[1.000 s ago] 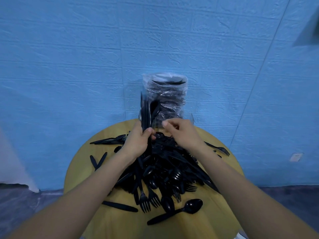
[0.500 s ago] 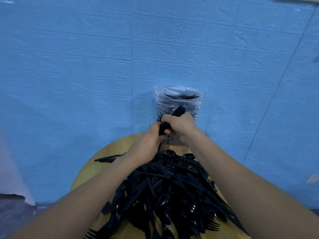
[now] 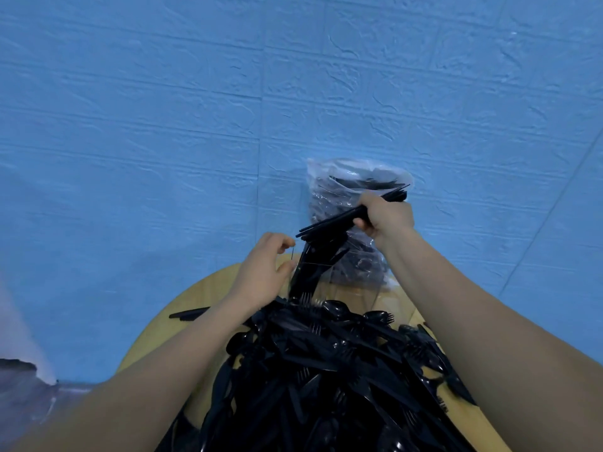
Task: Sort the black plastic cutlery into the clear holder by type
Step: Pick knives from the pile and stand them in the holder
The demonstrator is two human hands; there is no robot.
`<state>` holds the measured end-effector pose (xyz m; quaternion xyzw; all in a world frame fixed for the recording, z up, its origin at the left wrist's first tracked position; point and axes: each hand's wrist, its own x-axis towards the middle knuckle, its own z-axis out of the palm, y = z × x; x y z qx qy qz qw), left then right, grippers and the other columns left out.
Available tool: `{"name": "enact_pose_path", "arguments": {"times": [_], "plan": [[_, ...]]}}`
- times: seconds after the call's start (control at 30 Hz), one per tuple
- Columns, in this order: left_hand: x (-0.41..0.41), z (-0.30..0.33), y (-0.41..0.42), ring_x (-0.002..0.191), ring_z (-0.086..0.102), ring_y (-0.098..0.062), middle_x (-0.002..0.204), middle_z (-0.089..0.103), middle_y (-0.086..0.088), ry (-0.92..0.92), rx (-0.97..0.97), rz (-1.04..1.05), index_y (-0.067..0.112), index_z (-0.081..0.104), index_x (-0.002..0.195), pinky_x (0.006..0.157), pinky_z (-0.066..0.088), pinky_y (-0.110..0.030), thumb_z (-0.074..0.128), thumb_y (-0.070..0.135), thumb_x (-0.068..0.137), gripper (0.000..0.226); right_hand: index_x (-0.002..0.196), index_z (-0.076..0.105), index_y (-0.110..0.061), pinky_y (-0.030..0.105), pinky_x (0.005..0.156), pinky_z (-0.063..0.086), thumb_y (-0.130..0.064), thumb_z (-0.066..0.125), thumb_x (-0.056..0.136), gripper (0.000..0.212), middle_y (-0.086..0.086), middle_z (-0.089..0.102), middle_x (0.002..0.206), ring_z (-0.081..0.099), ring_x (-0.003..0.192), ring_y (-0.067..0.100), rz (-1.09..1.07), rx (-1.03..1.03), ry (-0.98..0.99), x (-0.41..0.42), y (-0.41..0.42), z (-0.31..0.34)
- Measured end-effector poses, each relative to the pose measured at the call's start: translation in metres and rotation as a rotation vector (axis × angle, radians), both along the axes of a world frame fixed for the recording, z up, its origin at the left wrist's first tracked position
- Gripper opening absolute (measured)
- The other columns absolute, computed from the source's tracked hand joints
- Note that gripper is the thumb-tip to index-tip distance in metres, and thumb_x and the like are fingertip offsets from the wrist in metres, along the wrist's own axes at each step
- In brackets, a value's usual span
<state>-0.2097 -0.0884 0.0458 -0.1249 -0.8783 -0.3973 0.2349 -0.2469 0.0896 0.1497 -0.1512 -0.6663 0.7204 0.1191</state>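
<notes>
right hand [image 3: 385, 218] grips cutlery bundle [image 3: 329, 223] above clear holder [image 3: 313, 269] | left hand [image 3: 264, 272] loosely curled at holder edge, holds nothing | risk: tilted bundle slips, lands in wrong compartment | pile [image 3: 326, 370] unsorted on table [image 3: 195, 298]

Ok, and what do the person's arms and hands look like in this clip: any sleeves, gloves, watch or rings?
Both forearms are bare as far as the frame shows, with no sleeve in view. The left hand and the right hand wear no gloves. No watch, bracelet or ring shows on either wrist or on the fingers that are in view, and no markings are visible. The upper arms lie outside the picture.
</notes>
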Motion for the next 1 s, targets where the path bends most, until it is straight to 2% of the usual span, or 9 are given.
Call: {"name": "enact_pose_path", "arguments": {"times": [0.13,0.23,0.33,0.43,0.57,0.67,0.83,0.93,1.0], "plan": [[-0.011,-0.012,0.000,0.105,0.051,-0.009,0.112,0.050,0.007,0.005,-0.107,-0.021,0.013,0.058,0.116,0.086,0.033,-0.015,0.057,0.014,0.092,0.024,0.070,0.052,-0.006,0.023,0.047,0.051,-0.010,0.067,0.078,0.018,0.006,0.056,0.075,0.051,0.032,0.013,-0.053,0.070,-0.012,-0.011,-0.003,-0.015],[-0.015,-0.016,-0.002,0.098,0.055,-0.014,0.114,0.053,0.003,0.007,-0.195,-0.037,0.010,0.061,0.111,0.081,0.038,-0.019,0.055,0.013,0.093,0.019,0.063,0.046,-0.010,0.032,0.060,0.053,-0.012,0.065,0.080,0.025,0.002,0.053,0.062,0.058,0.042,0.020,-0.060,0.195,0.017,-0.017,-0.009,-0.025],[-0.015,-0.016,-0.004,0.094,0.057,-0.015,0.111,0.055,0.002,0.028,-0.238,-0.046,0.010,0.063,0.109,0.079,0.041,-0.021,0.055,0.012,0.093,0.018,0.056,0.044,-0.011,0.029,0.050,0.048,-0.014,0.064,0.077,0.028,0.005,0.057,0.054,0.065,0.049,0.023,-0.038,0.404,0.082,-0.021,-0.021,-0.037],[-0.016,-0.016,-0.005,0.092,0.057,-0.014,0.109,0.057,0.003,0.042,-0.266,-0.036,0.010,0.064,0.107,0.072,0.033,-0.016,0.055,0.013,0.093,0.017,0.054,0.046,-0.010,0.023,0.043,0.040,-0.020,0.065,0.070,0.026,0.013,0.063,0.058,0.068,0.055,0.026,-0.032,0.566,0.120,-0.025,-0.030,-0.048],[-0.017,-0.013,-0.004,0.093,0.057,-0.014,0.108,0.059,0.002,0.043,-0.292,-0.023,0.009,0.065,0.106,0.069,0.030,-0.015,0.055,0.015,0.094,0.017,0.063,0.059,-0.005,0.033,0.053,0.053,-0.026,0.066,0.064,0.022,0.012,0.065,0.067,0.066,0.062,0.027,0.011,0.741,0.119,-0.023,-0.036,-0.050],[-0.016,-0.011,-0.003,0.095,0.058,-0.016,0.108,0.059,0.002,0.023,-0.304,-0.021,0.010,0.065,0.107,0.075,0.039,-0.021,0.055,0.015,0.094,0.018,0.066,0.055,-0.010,0.030,0.053,0.048,-0.026,0.076,0.065,0.027,0.006,0.062,0.072,0.063,0.067,0.023,0.035,0.732,0.107,-0.022,-0.032,-0.045],[-0.014,-0.007,-0.002,0.097,0.058,-0.017,0.111,0.059,0.001,0.000,-0.322,-0.011,0.010,0.065,0.109,0.079,0.040,-0.023,0.055,0.014,0.093,0.019,0.110,0.049,-0.009,0.036,0.075,0.048,-0.029,0.080,0.072,0.053,0.000,0.052,0.094,0.054,0.092,0.022,0.022,0.628,0.229,-0.019,-0.028,-0.048],[-0.013,-0.006,0.000,0.099,0.058,-0.019,0.113,0.059,0.000,-0.016,-0.334,-0.004,0.010,0.065,0.111,0.082,0.042,-0.025,0.055,0.014,0.093,0.021,0.106,0.052,-0.011,0.041,0.086,0.044,-0.024,0.065,0.087,0.027,-0.006,0.053,0.083,0.050,0.103,0.027,0.033,0.669,0.367,-0.021,-0.031,-0.058],[-0.012,-0.005,0.000,0.101,0.057,-0.018,0.116,0.058,0.000,-0.030,-0.344,-0.007,0.010,0.064,0.114,0.083,0.040,-0.023,0.054,0.014,0.093,0.023,0.100,0.057,-0.010,0.041,0.090,0.039,-0.024,0.049,0.097,0.017,0.002,0.060,0.095,0.049,0.107,0.031,0.054,0.818,0.350,-0.022,-0.030,-0.061]]}}
